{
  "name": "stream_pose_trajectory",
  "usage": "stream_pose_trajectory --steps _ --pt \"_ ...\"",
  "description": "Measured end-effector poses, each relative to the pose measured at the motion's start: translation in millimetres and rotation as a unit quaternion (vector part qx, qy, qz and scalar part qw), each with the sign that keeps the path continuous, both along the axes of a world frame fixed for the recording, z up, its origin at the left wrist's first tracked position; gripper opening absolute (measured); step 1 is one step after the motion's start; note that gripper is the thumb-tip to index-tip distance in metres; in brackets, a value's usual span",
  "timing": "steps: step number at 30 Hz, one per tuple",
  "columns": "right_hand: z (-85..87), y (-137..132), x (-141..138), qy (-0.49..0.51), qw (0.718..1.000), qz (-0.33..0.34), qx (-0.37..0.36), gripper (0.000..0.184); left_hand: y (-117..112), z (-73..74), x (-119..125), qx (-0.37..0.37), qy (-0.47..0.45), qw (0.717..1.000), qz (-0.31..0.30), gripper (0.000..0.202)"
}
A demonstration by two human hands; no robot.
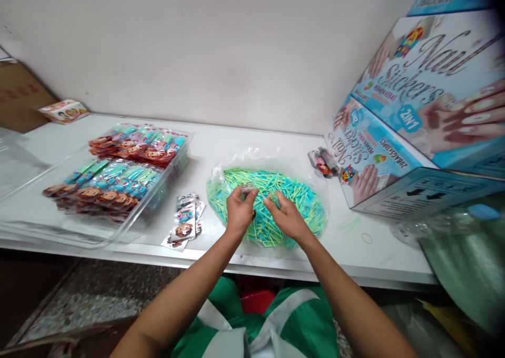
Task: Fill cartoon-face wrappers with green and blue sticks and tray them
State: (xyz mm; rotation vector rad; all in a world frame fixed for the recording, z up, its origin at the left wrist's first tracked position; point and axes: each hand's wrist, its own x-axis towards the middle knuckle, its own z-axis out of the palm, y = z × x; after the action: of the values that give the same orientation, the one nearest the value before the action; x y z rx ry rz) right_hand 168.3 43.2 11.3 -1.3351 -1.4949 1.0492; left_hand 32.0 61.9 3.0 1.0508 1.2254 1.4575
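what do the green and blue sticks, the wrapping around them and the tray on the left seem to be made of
Sticks: perhaps plastic, evenly coloured with little shine. Wrapping: thin, clear plastic film, judging by its glossy crinkles. Tray: probably rigid clear plastic, since its see-through walls hold shape.

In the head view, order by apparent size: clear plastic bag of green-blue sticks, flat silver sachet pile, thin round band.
1. Clear plastic bag of green-blue sticks
2. Flat silver sachet pile
3. Thin round band
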Motion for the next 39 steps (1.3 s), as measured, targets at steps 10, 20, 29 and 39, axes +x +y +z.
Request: stream_pose_trajectory --steps 10,20,29,39 --pt "5.3 26.0 -7.4 0.363 0.927 -0.087 -0.039 0.045 -19.2 5.1 0.2 -0.028 -0.002 0.992 -0.123 0.018" --pt "13.7 12.9 -8.3 0.370 0.926 -0.053 -0.047 0.043 -25.9 -1.9 -4.1 -0.027 -0.049 0.959 -0.277 0.021" --pt "45.2 -10.4 27.7 -0.236 0.962 0.130 0.050 0.027 -26.2 -6.4 -20.4 -0.022 0.068 0.973 -0.220 0.020" --pt "58.0 -2.8 23.9 -0.401 0.872 0.281 0.001 0.020 -36.5 5.5 -27.6 0.113 0.400 0.897 -0.152 0.018"
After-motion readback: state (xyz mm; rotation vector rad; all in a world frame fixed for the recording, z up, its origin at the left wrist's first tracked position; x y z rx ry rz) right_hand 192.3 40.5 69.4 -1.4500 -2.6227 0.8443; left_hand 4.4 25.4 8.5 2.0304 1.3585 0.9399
